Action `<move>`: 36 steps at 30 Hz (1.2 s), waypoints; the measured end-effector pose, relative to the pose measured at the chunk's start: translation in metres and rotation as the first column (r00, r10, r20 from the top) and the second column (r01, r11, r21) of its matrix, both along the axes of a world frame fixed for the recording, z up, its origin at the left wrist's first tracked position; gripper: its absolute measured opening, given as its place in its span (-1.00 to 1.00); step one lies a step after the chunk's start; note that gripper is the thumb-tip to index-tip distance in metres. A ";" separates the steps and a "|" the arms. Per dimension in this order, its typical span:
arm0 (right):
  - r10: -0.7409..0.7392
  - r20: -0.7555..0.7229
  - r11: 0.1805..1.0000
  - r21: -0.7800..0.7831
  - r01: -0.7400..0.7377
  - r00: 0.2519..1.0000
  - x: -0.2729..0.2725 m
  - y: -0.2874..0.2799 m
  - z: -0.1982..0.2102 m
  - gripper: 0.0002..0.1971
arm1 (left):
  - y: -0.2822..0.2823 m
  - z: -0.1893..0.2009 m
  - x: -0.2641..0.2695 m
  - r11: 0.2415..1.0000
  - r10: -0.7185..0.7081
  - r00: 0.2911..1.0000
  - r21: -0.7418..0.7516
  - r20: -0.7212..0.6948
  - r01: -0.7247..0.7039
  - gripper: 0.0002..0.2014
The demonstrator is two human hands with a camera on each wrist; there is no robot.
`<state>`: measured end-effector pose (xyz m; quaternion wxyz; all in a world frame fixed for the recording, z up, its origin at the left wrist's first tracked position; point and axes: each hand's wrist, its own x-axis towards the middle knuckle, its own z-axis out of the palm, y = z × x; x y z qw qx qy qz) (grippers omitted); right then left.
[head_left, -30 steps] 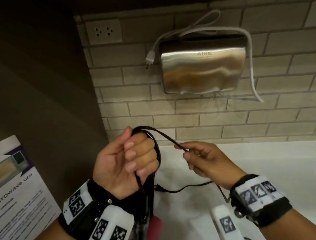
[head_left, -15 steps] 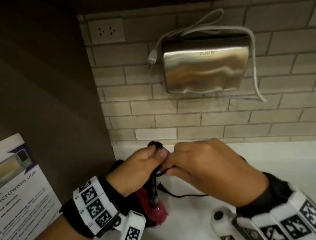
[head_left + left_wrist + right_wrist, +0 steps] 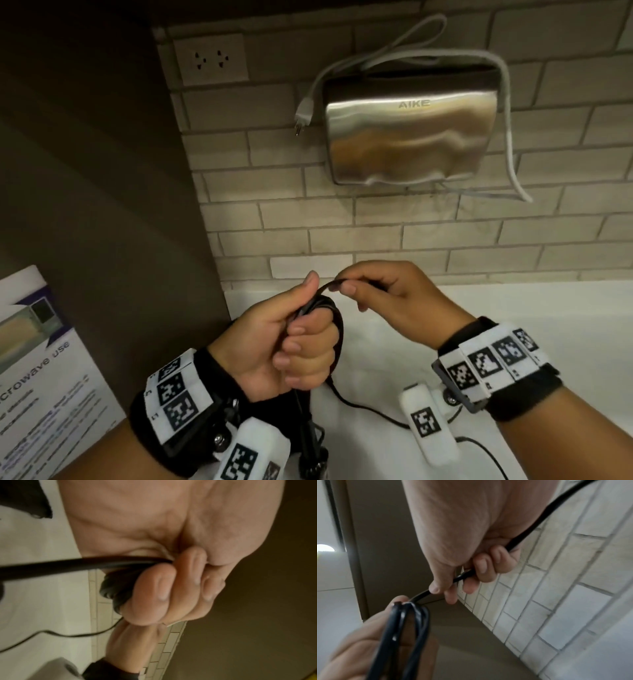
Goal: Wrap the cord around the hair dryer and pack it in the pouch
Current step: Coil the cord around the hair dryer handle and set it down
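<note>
My left hand [image 3: 301, 342] is a fist around several loops of the black cord [image 3: 337, 329]. In the left wrist view its fingers [image 3: 159, 588] curl over the bunched cord [image 3: 118, 588]. My right hand [image 3: 346, 287], just above and to the right, pinches one strand of cord [image 3: 464, 574] between thumb and fingers. That strand leads into the loops [image 3: 406, 628]. The loose end trails over the counter [image 3: 363, 407]. A dark piece [image 3: 310, 442] hangs below the left fist. I cannot tell whether it is the hair dryer. No pouch is plainly visible.
A steel hand dryer [image 3: 411, 137] hangs on the brick wall, its grey plug [image 3: 303, 114] dangling beside it. A wall outlet [image 3: 210, 58] sits at the upper left. A white counter [image 3: 531, 325] lies below, a brown panel [image 3: 102, 188] stands left, and a printed notice [image 3: 41, 377] lies lower left.
Half a second ago my right hand was low and pressed against the left. It has since risen up and right, drawing a strand over the left fist, which turned palm-side up.
</note>
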<state>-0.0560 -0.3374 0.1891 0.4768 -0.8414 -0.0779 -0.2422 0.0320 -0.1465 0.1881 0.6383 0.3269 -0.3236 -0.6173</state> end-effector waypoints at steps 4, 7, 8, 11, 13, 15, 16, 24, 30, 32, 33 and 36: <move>-0.119 -0.035 0.992 0.033 0.120 0.992 -0.004 0.000 -0.032 -0.76 | 0.009 0.008 -0.001 0.979 -0.067 0.992 -0.199 -0.109 0.044 -0.45; -0.174 -0.104 0.984 0.009 0.175 0.979 -0.014 0.004 -0.059 -0.73 | 0.012 0.014 0.006 0.960 -0.009 0.990 -0.277 -0.138 -0.030 -0.50; -0.189 -0.131 0.982 -0.033 0.186 0.973 -0.018 0.007 -0.067 -0.72 | 0.012 0.014 0.009 0.955 0.018 0.989 -0.291 -0.149 -0.062 -0.52; -0.209 -0.135 0.930 -0.334 0.155 0.969 -0.031 0.021 -0.072 -0.69 | 0.007 0.010 0.015 0.930 0.139 0.973 -0.313 -0.182 -0.191 -0.56; -0.182 -0.077 0.814 -0.571 0.106 0.980 -0.039 0.033 -0.063 -0.64 | 0.002 0.009 0.019 0.886 0.310 0.934 -0.302 -0.176 -0.351 -0.58; -0.162 -0.042 0.738 -0.668 0.092 0.986 -0.042 0.042 -0.049 -0.63 | -0.002 0.007 0.023 0.813 0.489 0.861 -0.286 -0.141 -0.508 -0.61; -0.156 -0.029 0.700 -0.709 0.090 0.987 -0.043 0.046 -0.040 -0.66 | -0.004 0.007 0.023 0.775 0.558 0.823 -0.287 -0.106 -0.563 -0.62; -0.112 0.125 0.399 -0.903 0.160 0.986 -0.037 0.047 0.030 -0.81 | -0.023 -0.003 0.009 0.704 0.697 0.544 -0.303 0.467 -0.642 -0.65; -0.014 0.008 0.621 -0.783 0.015 1.000 -0.029 0.038 0.076 -0.91 | -0.025 -0.010 -0.012 0.832 0.459 0.533 -0.132 0.711 -0.539 -0.59; 0.019 -0.021 0.752 -0.659 -0.028 1.000 -0.022 0.026 0.073 -0.95 | -0.025 -0.014 -0.013 0.857 0.427 0.593 -0.095 0.683 -0.507 -0.48; 0.006 -0.037 0.809 -0.587 -0.027 0.999 -0.018 0.019 0.069 -0.94 | -0.024 -0.015 -0.011 0.869 0.413 0.633 -0.075 0.655 -0.490 -0.42; -0.035 -0.081 0.945 -0.328 0.006 0.996 -0.005 -0.004 0.050 -0.84 | -0.023 -0.011 -0.007 0.939 0.280 0.800 0.021 0.531 -0.343 -0.39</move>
